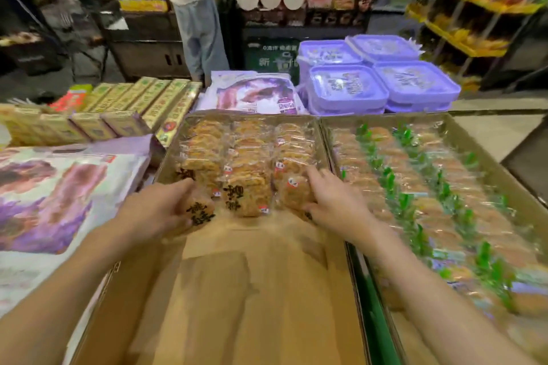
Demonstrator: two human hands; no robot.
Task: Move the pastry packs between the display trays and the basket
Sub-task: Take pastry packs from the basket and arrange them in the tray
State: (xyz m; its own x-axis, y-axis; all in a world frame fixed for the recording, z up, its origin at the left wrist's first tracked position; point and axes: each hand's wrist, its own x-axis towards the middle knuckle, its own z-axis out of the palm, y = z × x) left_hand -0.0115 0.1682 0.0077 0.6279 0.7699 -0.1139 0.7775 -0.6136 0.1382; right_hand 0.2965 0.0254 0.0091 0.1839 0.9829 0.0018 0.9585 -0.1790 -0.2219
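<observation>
- Pastry packs (249,157) fill the far half of the left display tray (169,157) in three rows; its near half shows bare cardboard.
- Head view — the left hand (160,210) curls round one pack (200,212) at the front of the left row, holding it just above the tray floor.
- The right hand (335,201) grips the front pack (296,192) of the right row, fingers wrapped over its far edge.
- The right tray (462,133) is packed with green-marked pastries (415,187); no basket is in sight.
- Judged step — both hands are at the front line of packs, either lifting them out or setting them in; which, I cannot tell.
- Next move calls for a level, gentle grip, as the crumbly pastries could crush.
</observation>
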